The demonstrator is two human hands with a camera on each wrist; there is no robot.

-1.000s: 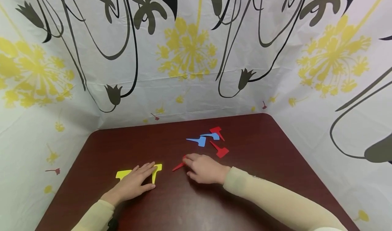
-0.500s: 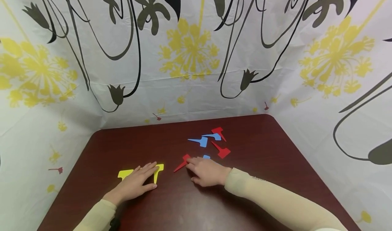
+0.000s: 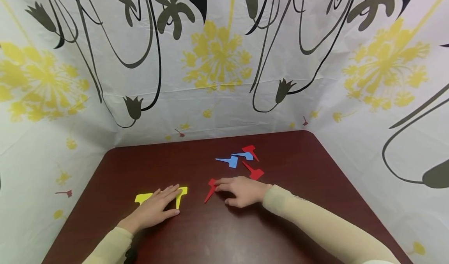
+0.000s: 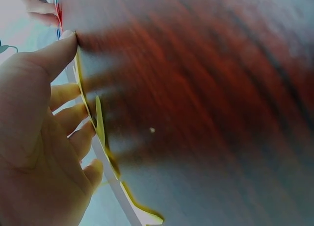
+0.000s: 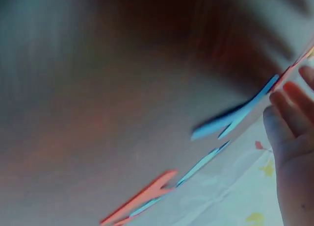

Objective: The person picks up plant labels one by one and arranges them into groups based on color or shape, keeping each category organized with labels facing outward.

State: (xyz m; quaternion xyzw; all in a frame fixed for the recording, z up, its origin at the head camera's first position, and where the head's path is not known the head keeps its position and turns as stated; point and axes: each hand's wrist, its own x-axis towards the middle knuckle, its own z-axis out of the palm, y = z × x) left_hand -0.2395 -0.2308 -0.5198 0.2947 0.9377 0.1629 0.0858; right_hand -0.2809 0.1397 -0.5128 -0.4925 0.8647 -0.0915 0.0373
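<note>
In the head view, my left hand (image 3: pixel 154 207) lies spread on the table, its fingers over a yellow T-shaped plant label (image 3: pixel 182 192). Another yellow plant label (image 3: pixel 143 198) pokes out at the far side of that hand. My right hand (image 3: pixel 243 190) reaches in from the right. Its fingertips touch the head of a red plant label (image 3: pixel 210 190), whose point faces toward me. A blue plant label (image 5: pixel 211 129) shows near the right fingers in the right wrist view; the right hand hides it in the head view.
Further back on the dark red table (image 3: pixel 168 159) lie two blue plant labels, one nearer (image 3: pixel 231 161) and one overlapping a red label (image 3: pixel 248 148). Another red label (image 3: pixel 255 173) sits just beyond the right hand. A patterned white cloth (image 3: pixel 210 120) surrounds the table.
The red label under the right fingertips has turned, its point swinging toward me. My right hand has shifted slightly right, covering a blue label seen half a second ago. The left hand stays put.
</note>
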